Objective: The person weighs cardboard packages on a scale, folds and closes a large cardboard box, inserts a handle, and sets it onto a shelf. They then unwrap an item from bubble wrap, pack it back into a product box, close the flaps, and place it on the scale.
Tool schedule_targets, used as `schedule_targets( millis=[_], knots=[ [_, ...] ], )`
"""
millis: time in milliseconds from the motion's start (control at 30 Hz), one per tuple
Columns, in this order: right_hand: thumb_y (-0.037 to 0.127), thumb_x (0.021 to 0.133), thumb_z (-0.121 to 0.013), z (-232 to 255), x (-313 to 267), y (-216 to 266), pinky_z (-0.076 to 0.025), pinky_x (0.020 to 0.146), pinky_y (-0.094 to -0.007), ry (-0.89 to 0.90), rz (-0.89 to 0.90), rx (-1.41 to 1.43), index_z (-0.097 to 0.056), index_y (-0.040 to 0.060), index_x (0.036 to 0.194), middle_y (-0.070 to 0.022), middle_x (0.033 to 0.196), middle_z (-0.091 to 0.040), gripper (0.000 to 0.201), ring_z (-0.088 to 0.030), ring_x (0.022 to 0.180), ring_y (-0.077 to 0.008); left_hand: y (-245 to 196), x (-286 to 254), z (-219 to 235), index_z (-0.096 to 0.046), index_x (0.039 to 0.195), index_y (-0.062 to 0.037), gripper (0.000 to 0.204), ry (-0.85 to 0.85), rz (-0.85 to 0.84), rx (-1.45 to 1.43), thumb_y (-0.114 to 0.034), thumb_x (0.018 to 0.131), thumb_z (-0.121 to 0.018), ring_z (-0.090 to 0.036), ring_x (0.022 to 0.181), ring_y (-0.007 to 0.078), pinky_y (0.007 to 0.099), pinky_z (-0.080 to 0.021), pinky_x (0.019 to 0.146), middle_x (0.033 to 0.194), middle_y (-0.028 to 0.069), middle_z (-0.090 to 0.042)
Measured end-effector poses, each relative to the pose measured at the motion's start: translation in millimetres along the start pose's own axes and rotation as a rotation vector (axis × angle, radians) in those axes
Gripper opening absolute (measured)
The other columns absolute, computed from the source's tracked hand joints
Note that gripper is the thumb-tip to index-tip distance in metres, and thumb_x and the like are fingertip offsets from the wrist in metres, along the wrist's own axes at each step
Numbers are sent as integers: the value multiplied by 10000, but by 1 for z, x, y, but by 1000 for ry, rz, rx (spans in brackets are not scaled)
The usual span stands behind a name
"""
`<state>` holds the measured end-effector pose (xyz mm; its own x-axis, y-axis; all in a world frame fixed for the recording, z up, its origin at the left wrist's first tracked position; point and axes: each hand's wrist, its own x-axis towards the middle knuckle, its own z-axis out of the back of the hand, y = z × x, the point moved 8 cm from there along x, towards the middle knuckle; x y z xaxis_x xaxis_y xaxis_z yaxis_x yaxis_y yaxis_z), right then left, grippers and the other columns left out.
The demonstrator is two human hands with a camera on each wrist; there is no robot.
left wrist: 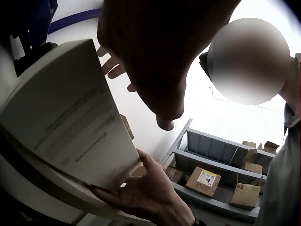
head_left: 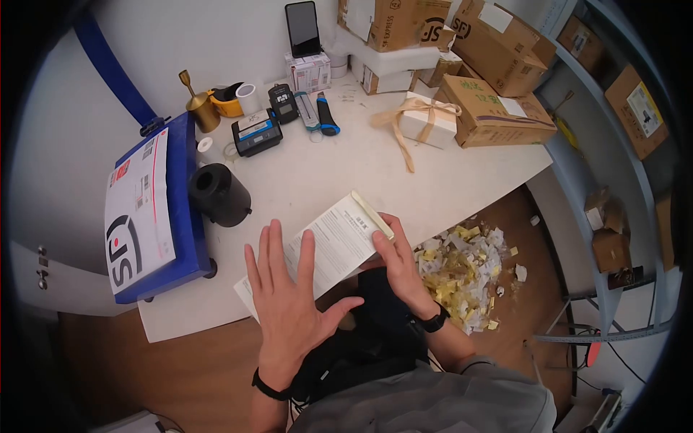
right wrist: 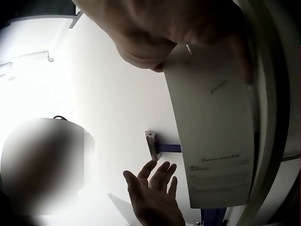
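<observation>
A flat white printed item, sheet or thin box, lies slanted at the table's front edge; its printed face also shows in the left wrist view and the right wrist view. The right hand grips its right end, thumb on top near a pale yellow edge strip. Above its left part the left hand is spread, fingers straight, palm down, holding nothing. In the right wrist view the left hand is apart from the item.
A black cylinder and a blue machine stand left. Label printer, cutter and phone are at the back. A ribboned white box sits before cartons. Paper scraps cover floor at right; shelves stand beyond.
</observation>
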<state>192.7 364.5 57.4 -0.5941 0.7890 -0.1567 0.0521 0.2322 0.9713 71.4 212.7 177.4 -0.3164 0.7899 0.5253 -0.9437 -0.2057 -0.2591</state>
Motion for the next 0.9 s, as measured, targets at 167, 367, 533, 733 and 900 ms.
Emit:
schedule_targets(
  millis=[167, 367, 533, 733, 900],
  knots=[
    [361, 925, -760, 8, -9, 57, -550, 917, -441, -201, 341, -864, -679, -2, 1261, -226, 1209, -690, 501, -673, 1128, -380, 7, 10, -45, -435, 1558, -12, 1061, 283, 62, 109, -503, 735, -890, -516, 1259, 453, 572, -343, 1174, 1375, 295, -514],
    [356, 921, -763, 2, 8, 81, -577, 802, -446, -159, 474, -852, -683, -5, 1236, -211, 1035, -755, 486, -750, 954, -360, 6, 10, -48, -433, 1562, -12, 1061, 299, 44, 149, -472, 729, -902, -532, 1062, 407, 506, -409, 1017, 1234, 240, -546],
    [257, 953, -724, -5, 21, 77, -568, 625, -429, -97, 449, -901, -740, 18, 1030, -153, 798, -761, 251, -733, 673, -350, 8, 11, -47, -440, 1556, -17, 1045, 320, 68, 139, -472, 735, -898, -531, 1062, 403, 504, -410, 1015, 1237, 238, -545],
    [172, 971, -694, -12, 17, 82, -558, 621, -410, -82, 530, -1008, -746, 12, 1051, -175, 825, -750, 186, -728, 680, -345, 10, 11, -47, -446, 1550, -14, 1052, 308, 74, 124, -496, 730, -897, -528, 1070, 400, 497, -415, 1001, 1233, 228, -545],
    [138, 925, -698, -32, 17, 109, -555, 657, -435, 17, 718, -1126, -719, 36, 1142, -165, 984, -744, 241, -725, 779, -352, 15, 15, -44, -442, 1551, -4, 1077, 314, 22, 96, -532, 727, -892, -528, 1079, 397, 490, -428, 968, 1211, 219, -546]
  ],
)
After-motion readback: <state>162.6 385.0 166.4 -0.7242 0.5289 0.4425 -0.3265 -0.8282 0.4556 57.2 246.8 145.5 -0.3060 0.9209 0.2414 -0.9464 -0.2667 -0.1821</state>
